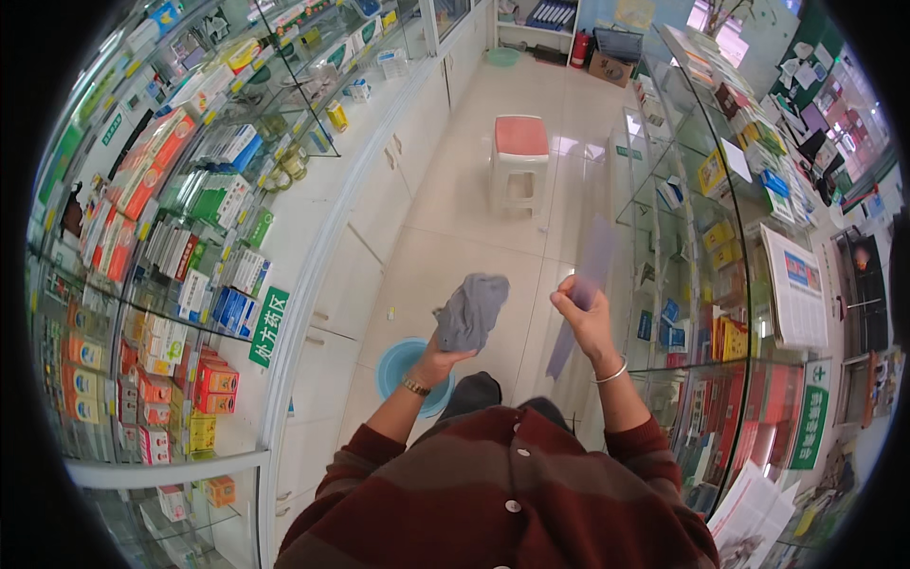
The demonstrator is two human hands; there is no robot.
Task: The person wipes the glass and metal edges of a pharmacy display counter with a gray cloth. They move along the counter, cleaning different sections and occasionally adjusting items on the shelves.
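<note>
In my left hand (442, 363), with a watch at the wrist, is a bunched grey cloth (472, 311). My right hand (584, 313), with a bangle at the wrist, pinches a long translucent purplish plastic strip (597, 259) between thumb and fingers. The strip runs upward and downward past the hand, and its upper part is blurred. Below and to the left of the cloth, a light blue plastic basin (387, 377) stands on the floor, partly hidden by my left forearm.
A white stool with a red seat (521, 135) stands ahead on the tiled floor. Glass shelves of medicine boxes (238, 206) line the left, above white cabinets (370, 213). Glass display cases (682, 270) run along the right. A fire extinguisher (580, 50) and a cardboard box (610, 69) are farther back.
</note>
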